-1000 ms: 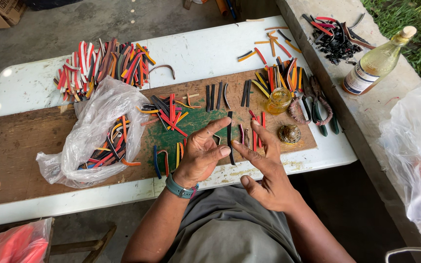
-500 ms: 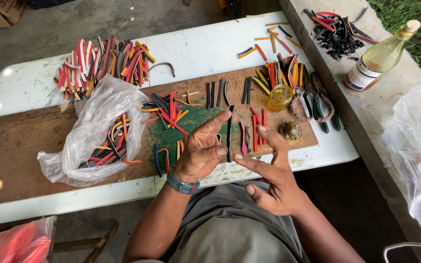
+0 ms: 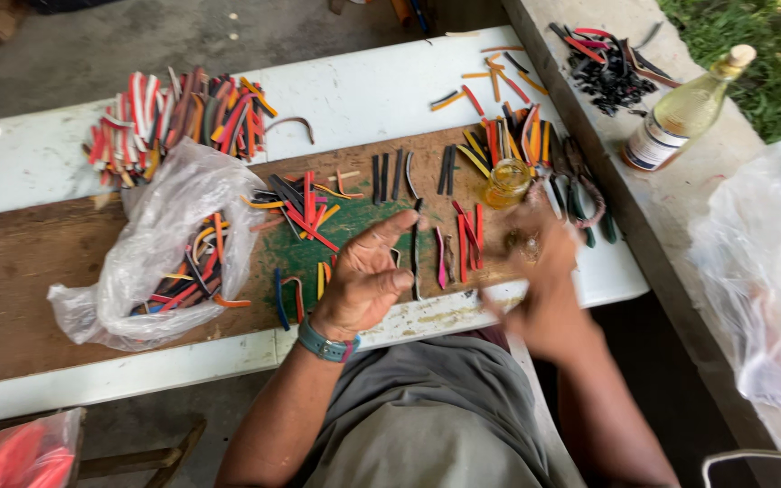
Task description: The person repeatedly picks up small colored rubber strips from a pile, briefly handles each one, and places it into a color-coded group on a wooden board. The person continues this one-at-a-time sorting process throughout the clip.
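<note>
Our wooden board (image 3: 38,262) on the white table (image 3: 354,90) — a few strips (image 3: 467,237) lined up, heaps unsorted. Our left hand (image 3: 363,280) hovers half-open over them, holding nothing; the right hand (image 3: 544,289) — blurred, we cannot tell.

Bare board (image 3: 38,262) is left open at far left; the right is crowded by a jar (image 3: 506,183), pliers (image 3: 580,194) and strips (image 3: 467,237).

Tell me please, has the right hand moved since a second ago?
Yes. The right hand has shifted right and away from the left hand, now blurred just below the small jar.
</note>
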